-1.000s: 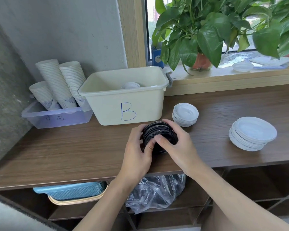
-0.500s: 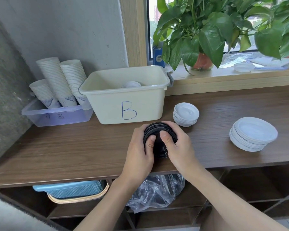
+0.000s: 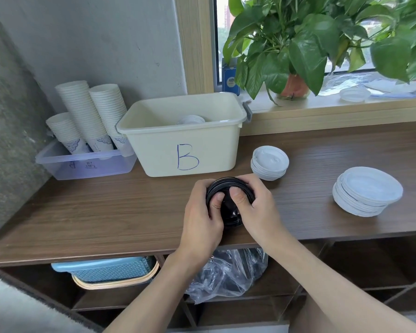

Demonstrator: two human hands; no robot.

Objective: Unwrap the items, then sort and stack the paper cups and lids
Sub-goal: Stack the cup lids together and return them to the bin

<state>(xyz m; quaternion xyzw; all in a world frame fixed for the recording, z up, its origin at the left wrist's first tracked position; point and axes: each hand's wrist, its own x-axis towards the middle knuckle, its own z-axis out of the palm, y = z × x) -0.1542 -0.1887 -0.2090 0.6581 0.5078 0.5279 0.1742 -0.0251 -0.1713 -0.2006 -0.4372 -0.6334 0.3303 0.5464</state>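
Both hands, left (image 3: 202, 212) and right (image 3: 255, 207), clasped around black lids (image 3: 228, 200) | squaring the stack on counter (image 3: 106, 212) | white lids (image 3: 269, 162) sorted alongside

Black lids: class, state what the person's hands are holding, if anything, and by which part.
Both hands, left hand and right hand, hold the stack of black lids by its rim and sides, thumbs pressed on the top lid.

Single head-worn wide-angle view, facing forward and down, close over the wooden counter (image 3: 106, 212); edges apparently distorted.
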